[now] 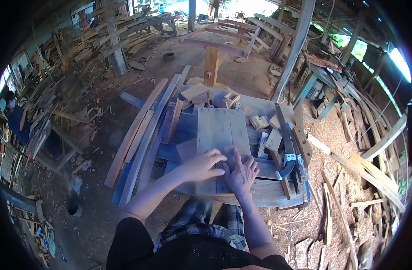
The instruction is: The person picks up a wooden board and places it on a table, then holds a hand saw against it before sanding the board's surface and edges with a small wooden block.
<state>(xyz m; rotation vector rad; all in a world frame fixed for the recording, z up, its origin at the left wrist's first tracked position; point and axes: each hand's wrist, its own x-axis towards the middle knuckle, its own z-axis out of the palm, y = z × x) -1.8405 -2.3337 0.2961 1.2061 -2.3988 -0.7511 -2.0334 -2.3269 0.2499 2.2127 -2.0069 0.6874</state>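
A panel of pale boards lies lengthwise on the workbench in front of me. My left hand hovers over its near left part, thumb and fingers apart, holding nothing. Beside it, my right hand rests with spread fingers on the near right part of the panel. A small flat brown piece of wood shows just beyond the right fingertips, partly covered by them. Another flat brown piece sticks out at the panel's left edge, beyond my left hand.
Long planks lie along the bench's left side. Right of the panel are wood offcuts and a handsaw with a blue-grey handle. A wooden frame stands ahead. A person is at far left; sawdust covers the right floor.
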